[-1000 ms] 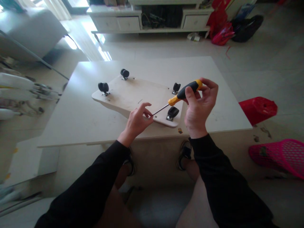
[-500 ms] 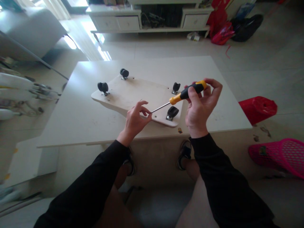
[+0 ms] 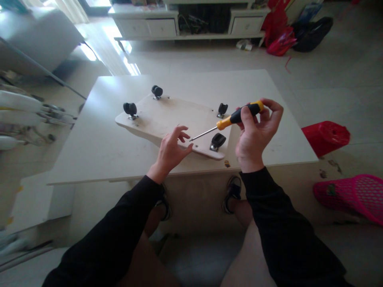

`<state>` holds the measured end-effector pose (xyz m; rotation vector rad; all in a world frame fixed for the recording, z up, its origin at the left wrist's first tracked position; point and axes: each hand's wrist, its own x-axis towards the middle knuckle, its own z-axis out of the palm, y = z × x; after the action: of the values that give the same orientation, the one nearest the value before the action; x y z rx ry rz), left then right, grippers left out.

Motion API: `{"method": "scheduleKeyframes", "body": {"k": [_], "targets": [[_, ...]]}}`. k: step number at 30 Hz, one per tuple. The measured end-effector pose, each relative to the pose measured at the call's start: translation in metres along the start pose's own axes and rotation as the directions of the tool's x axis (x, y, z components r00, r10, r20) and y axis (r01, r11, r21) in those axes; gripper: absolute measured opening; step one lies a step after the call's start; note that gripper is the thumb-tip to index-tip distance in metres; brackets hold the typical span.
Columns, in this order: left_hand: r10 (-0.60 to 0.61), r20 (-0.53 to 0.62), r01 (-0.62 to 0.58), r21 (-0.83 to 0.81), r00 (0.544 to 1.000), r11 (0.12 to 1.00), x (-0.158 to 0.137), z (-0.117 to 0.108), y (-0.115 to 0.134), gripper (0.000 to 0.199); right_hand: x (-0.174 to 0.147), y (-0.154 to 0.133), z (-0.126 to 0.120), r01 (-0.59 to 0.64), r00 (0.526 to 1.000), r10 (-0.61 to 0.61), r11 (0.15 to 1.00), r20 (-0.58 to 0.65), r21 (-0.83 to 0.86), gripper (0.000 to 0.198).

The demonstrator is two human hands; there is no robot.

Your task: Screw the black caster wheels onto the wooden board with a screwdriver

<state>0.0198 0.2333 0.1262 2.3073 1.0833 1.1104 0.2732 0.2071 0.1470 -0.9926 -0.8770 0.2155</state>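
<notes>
My right hand [image 3: 257,131] grips a yellow and black screwdriver [image 3: 239,115] by its handle, the shaft slanting down to the left. Its tip lies between the parted thumb and fingers of my left hand [image 3: 172,149], which is open and apart from it. A small piece seems to sit on the tip, too small to name. Under both hands a pale wooden board [image 3: 167,115] rests on the table, with casters pointing up. The nearest black caster [image 3: 218,141] is right of the shaft; a small dark hole [image 3: 196,146] shows near the board's front edge.
The white table [image 3: 98,151] carries the board. A red plastic roll [image 3: 326,137] and a pink mesh basket [image 3: 353,195] are on the floor to the right. A white TV cabinet [image 3: 146,28] stands beyond the table. A white box [image 3: 42,203] is at lower left.
My left thumb and fingers have parted from the screwdriver tip, which they were pinching. The screwdriver and my right hand have shifted slightly right.
</notes>
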Motion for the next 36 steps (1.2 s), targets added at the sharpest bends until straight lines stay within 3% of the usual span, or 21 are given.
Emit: {"method": "scheduleKeyframes", "body": {"k": [3,7,12,36], "targets": [[-0.007,0.013,0.007,0.014,1.0,1.0,0.0,-0.001,0.0,0.055,0.005,-0.01,0.002,0.0,0.999,0.001,1.0,-0.032,0.018,0.046],[-0.004,0.055,0.003,0.019,0.998,1.0,0.0,-0.002,0.001,0.051,0.02,-0.028,-0.003,0.092,0.992,-0.086,0.994,-0.094,0.055,0.045],[0.001,0.111,-0.002,0.006,0.994,1.0,0.0,0.0,0.004,0.046,0.032,-0.04,-0.018,0.1,0.993,-0.104,0.993,-0.055,-0.06,0.045],[-0.013,0.135,0.006,0.048,0.991,0.999,-0.002,0.007,0.005,0.038,0.014,-0.059,-0.004,0.124,0.991,-0.127,0.99,-0.045,-0.073,0.04]]}}
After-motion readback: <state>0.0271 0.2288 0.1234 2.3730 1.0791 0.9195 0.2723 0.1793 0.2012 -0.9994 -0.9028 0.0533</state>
